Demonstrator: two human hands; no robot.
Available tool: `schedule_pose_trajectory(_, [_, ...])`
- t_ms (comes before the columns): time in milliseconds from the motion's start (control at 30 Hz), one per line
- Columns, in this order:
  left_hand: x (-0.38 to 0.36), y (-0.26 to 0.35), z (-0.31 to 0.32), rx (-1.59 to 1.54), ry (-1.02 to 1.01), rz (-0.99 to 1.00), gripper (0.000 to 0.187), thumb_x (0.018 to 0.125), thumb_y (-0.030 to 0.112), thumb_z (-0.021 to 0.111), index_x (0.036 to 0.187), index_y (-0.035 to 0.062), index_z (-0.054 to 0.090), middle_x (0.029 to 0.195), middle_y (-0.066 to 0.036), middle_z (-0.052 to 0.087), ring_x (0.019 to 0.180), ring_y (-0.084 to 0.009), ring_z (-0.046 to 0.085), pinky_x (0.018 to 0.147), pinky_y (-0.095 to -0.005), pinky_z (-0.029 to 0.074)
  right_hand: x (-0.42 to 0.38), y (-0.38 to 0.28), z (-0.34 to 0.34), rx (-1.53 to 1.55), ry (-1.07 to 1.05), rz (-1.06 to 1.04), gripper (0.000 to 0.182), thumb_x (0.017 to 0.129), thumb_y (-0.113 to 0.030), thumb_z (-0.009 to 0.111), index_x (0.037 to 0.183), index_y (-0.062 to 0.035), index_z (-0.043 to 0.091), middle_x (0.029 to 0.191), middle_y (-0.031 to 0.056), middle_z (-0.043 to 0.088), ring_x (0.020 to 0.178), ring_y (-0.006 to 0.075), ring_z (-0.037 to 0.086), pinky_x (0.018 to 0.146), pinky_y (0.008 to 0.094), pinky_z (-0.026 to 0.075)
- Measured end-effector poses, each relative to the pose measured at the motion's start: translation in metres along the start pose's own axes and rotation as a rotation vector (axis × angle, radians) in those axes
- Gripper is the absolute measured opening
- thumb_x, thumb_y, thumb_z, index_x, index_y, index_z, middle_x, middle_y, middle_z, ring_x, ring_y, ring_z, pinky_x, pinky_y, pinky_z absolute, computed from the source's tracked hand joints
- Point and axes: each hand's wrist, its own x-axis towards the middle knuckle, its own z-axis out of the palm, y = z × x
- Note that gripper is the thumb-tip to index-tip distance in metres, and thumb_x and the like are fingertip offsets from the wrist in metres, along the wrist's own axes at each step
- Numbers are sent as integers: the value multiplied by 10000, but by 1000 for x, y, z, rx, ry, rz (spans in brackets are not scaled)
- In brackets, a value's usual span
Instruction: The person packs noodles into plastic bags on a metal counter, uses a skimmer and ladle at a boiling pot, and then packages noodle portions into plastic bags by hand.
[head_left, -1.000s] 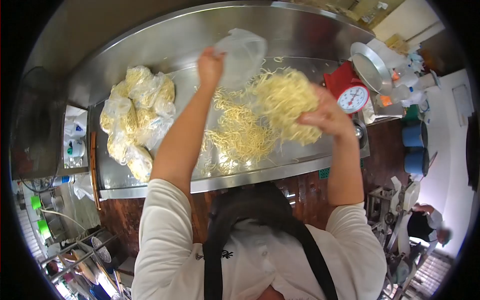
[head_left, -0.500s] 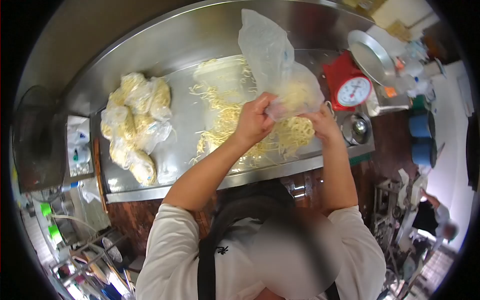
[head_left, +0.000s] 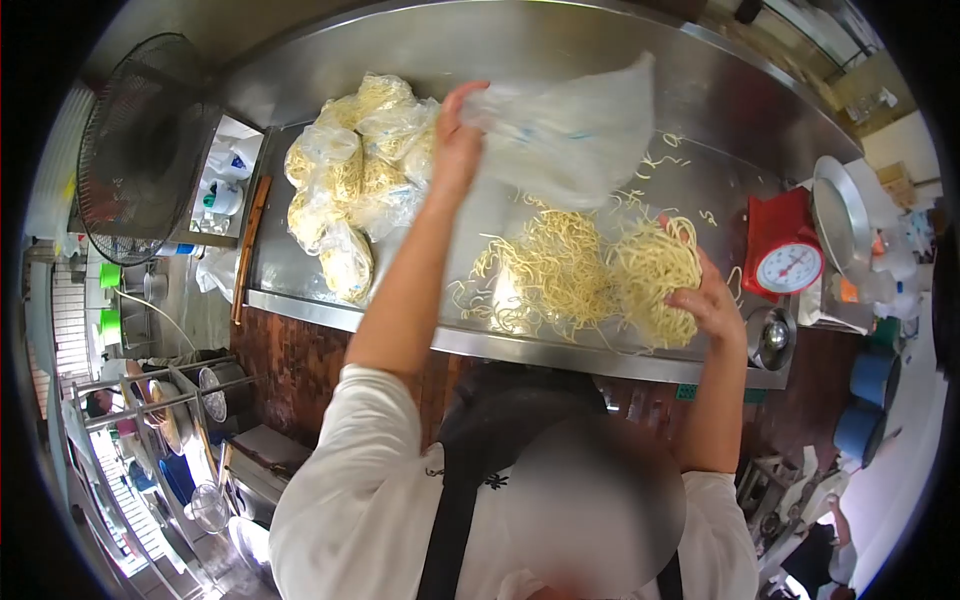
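Note:
My left hand (head_left: 458, 145) is raised above the steel worktop, its fingers closed on the edge of a clear plastic bag (head_left: 570, 130). The bag spreads out sideways to the right and looks empty. On the right, my right hand (head_left: 718, 305) grips a bundle of yellow noodles (head_left: 655, 280), its thumb across the front and fingers behind. Beside that bundle lies a loose pile of noodles (head_left: 555, 265) on the worktop, with stray strands around it. Left of my left hand, several filled noodle bags (head_left: 340, 170) are heaped together.
A red dial scale (head_left: 785, 245) with a metal pan (head_left: 840, 215) stands to the right. In front of it sits a small metal container (head_left: 770, 340). A raised steel lip (head_left: 400, 332) runs along the near edge. A wire-guarded fan (head_left: 140, 145) is at the left.
Both hands were together at the bag. My left hand has moved away to the left with the bag, while my right hand now grips noodles lower down. The camera view has shifted too.

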Motion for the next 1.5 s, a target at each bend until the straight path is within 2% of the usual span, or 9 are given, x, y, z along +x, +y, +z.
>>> schedule_pose_trajectory(233, [-91, -44, -175, 678, -445, -132, 341, 815, 124, 667, 1151, 68, 642, 1013, -134, 614, 984, -309, 604, 861, -362, 484, 0, 14, 3, -116, -4, 145, 832, 726, -23, 695, 1481, 13, 347, 1412, 83, 508, 1187, 160, 520, 1008, 289, 412])
schedule_pose_trajectory(433, [-208, -20, 48, 79, -1543, 325, 335, 857, 184, 654, 1168, 62, 661, 1147, -186, 647, 1058, -350, 603, 927, -445, 472, 68, 2, -52, -587, -120, 424, 774, 774, -208, 722, 1447, -10, 394, 1185, 116, 625, 1027, 171, 597, 932, 304, 462])
schedule_pose_trajectory(467, [-253, -7, 95, -183, -1662, -311, 347, 896, 233, 602, 1184, 44, 651, 1098, -183, 647, 1038, -356, 598, 940, -451, 459, 85, -8, -57, -542, -185, 489, 803, 775, -250, 732, 1450, 8, 382, 1261, 157, 586, 1074, 189, 593, 961, 311, 453])
schedule_pose_trajectory(600, [-234, 162, 155, -518, -1889, -141, 275, 906, 242, 557, 953, -23, 613, 937, -197, 621, 970, -338, 602, 888, -427, 463, 115, 19, -52, -569, -116, 382, 745, 789, -191, 727, 1444, -38, 406, 1103, 97, 662, 957, 152, 623, 887, 292, 479])
schedule_pose_trajectory(700, [-243, 136, 104, -944, -1761, -354, 303, 855, 273, 606, 913, -24, 628, 827, -184, 620, 861, -325, 624, 800, -406, 487, 115, 26, -10, -475, -7, 263, 766, 789, -150, 723, 1466, -46, 377, 1079, 94, 677, 935, 156, 635, 871, 293, 486])
schedule_pose_trajectory(800, [-220, 113, 70, -383, -1099, 540, 304, 793, 278, 659, 879, -12, 639, 840, -170, 649, 810, -303, 638, 728, -400, 504, 124, 53, -13, -380, 118, 305, 781, 789, -139, 717, 1477, -44, 362, 1087, 103, 665, 946, 166, 630, 877, 300, 487])
schedule_pose_trajectory(1000, [-212, 71, 117, 530, -1535, 264, 241, 749, 196, 691, 859, -16, 656, 857, -199, 662, 810, -285, 633, 702, -404, 510, 151, 17, -18, -776, -178, 348, 758, 766, -398, 710, 1377, 1, 503, 1463, 233, 440, 1298, 320, 487, 1056, 330, 389])
schedule_pose_trajectory(1200, [-308, 119, 164, -1199, -1867, 75, 276, 818, 181, 634, 886, -87, 635, 810, -200, 665, 783, -241, 616, 692, -413, 477, 155, -21, 10, -1118, -220, 207, 581, 773, -451, 693, 1126, 10, 701, 1561, 220, 301, 1371, 353, 412, 1075, 364, 377])
schedule_pose_trajectory(1500, [-234, 94, 125, -651, -1740, -191, 308, 995, 270, 501, 1014, -6, 637, 939, -124, 670, 903, -250, 624, 816, -383, 494, 120, -29, 0, -340, -21, 146, 634, 796, -193, 752, 1365, -53, 512, 1147, 93, 677, 1023, 176, 614, 923, 301, 466])
